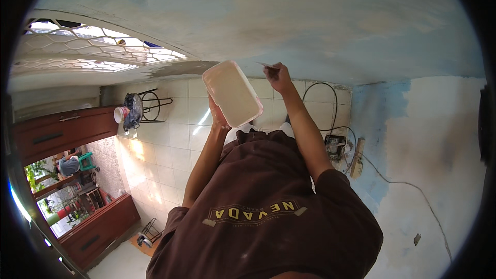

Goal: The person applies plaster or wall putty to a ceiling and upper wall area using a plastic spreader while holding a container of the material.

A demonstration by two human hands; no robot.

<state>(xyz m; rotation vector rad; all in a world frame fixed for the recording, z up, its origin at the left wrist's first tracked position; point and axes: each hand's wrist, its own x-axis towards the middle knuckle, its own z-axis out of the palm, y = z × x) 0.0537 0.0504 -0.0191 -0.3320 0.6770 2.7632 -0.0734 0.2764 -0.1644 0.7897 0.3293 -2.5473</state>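
Observation:
My left hand (219, 118) grips a cream rectangular plastic tub (232, 94) from below and along its near left side, tilted in front of my body. Pinkish smears mark the tub's rim. To its right, my raised right hand (279, 78) is closed round a putty knife (267, 65), whose thin flat blade points left toward the wall. Most of the knife's handle is hidden by my fingers. Ahead of both hands rises a wall (320, 26) with patchy pale-blue and beige filler; I cannot tell whether the blade touches it.
A metal-legged stool (150, 104) stands left, with a dark plastic bag (133, 111) and a small bucket (121, 114). Cables run from a dark box (335, 145) and a power strip (357, 157) at right. A latticed window (103, 44) and an open brown door (67, 126) lie left.

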